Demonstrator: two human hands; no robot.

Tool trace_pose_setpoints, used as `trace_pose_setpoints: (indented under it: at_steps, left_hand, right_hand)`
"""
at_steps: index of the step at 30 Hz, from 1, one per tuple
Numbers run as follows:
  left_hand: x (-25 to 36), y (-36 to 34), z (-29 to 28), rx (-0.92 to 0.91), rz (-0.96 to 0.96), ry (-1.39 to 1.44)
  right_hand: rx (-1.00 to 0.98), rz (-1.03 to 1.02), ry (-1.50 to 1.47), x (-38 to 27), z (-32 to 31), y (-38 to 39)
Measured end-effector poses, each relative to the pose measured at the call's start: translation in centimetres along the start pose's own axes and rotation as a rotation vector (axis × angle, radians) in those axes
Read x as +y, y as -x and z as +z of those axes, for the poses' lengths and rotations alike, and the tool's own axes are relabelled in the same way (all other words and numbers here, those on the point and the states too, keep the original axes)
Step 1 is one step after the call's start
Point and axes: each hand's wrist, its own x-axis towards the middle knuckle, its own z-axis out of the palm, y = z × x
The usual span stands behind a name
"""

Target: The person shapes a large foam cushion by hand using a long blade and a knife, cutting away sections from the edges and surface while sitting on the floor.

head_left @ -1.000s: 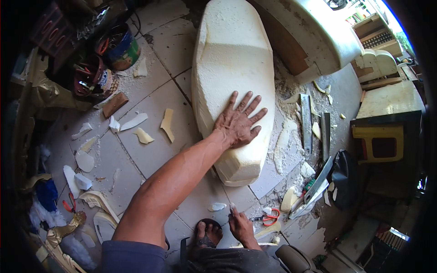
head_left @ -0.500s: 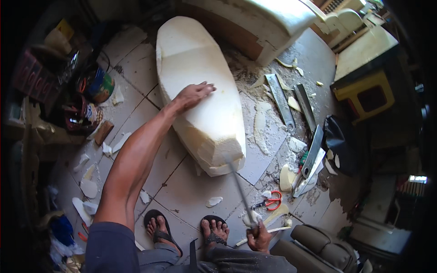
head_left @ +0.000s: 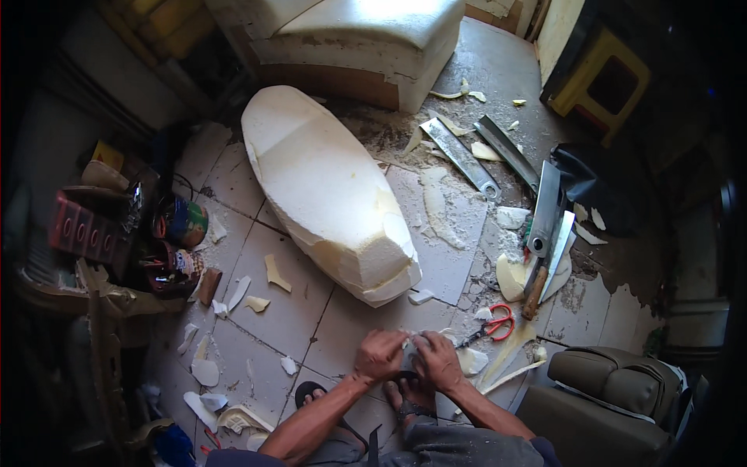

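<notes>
A long cream foam block [head_left: 327,187], shaped like a motorcycle seat with bevelled facets at its near end, lies on the tiled floor. Close together above my sandalled feet, just short of the block, are my left hand [head_left: 380,355] and my right hand [head_left: 437,360]. Both have curled fingers and seem to grip a small greyish-white piece between them, too hidden to name. Neither hand touches the foam block. Red-handled scissors [head_left: 492,327] lie right of my right hand. Beyond them, a knife with a wooden handle [head_left: 534,294] rests among foam offcuts.
Flat metal bars [head_left: 463,158] and a black cloth or bag [head_left: 595,187] lie at the right. Tins of tools [head_left: 180,222] stand at the left. A large upholstered piece [head_left: 350,54] is behind the block, a brown padded seat [head_left: 607,389] at near right. Foam scraps litter the tiles.
My left hand has left the foam block and come back beside my right hand. The long blade is out of my right hand; a wooden-handled knife now lies at the right. The view has shifted.
</notes>
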Motion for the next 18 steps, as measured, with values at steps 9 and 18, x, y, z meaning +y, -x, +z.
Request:
trace_pose_setpoints:
  at_steps: [9, 18]
  left_hand:
    - [-15.6, -2.2, -19.1, 0.547, -0.953, -0.555]
    - [0.8, 4.2, -1.3, -0.216, 0.343, -0.152]
  right_hand:
    - [0.42, 0.063, 0.474, 3.8, -5.4, -5.5]
    - [0.38, 0.09, 0.011, -1.5, -2.8, -5.5]
